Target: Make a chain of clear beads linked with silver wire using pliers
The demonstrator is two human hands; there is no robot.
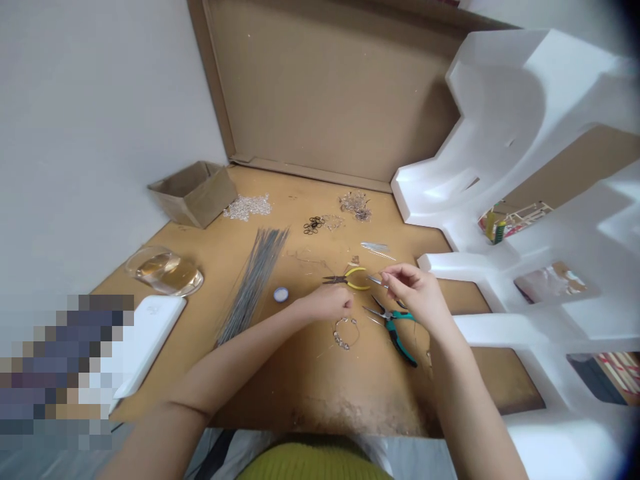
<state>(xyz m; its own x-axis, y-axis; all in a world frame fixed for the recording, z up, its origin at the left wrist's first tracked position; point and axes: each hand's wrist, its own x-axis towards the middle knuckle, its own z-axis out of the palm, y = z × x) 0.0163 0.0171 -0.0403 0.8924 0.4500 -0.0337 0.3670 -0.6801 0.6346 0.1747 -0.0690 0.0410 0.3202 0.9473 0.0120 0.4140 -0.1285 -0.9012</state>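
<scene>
My left hand [330, 303] is closed over the table, fingers curled in; whatever it holds is hidden. Just below it lies a loop of wire with clear beads [344, 335]. To the right, my right hand [413, 290] pinches with thumb and forefinger, but anything between the tips is too small to make out. A slim silver pointed tool [377, 281] shows by those fingers, partly covered; I cannot tell whether it is held. Yellow-handled pliers [356, 273] lie between the hands. Teal-handled long-nose pliers [397, 337] rest under my right wrist.
Grey wire lengths [253, 287] lie left of a small round blue-rimmed lid [281, 294]. Clear beads [249, 207], black rings [313, 225] and metal findings [355, 203] lie farther back. A cardboard box [193, 193], glass cup [165, 270] and white device [150, 340] stand left; white foam [455, 267] right.
</scene>
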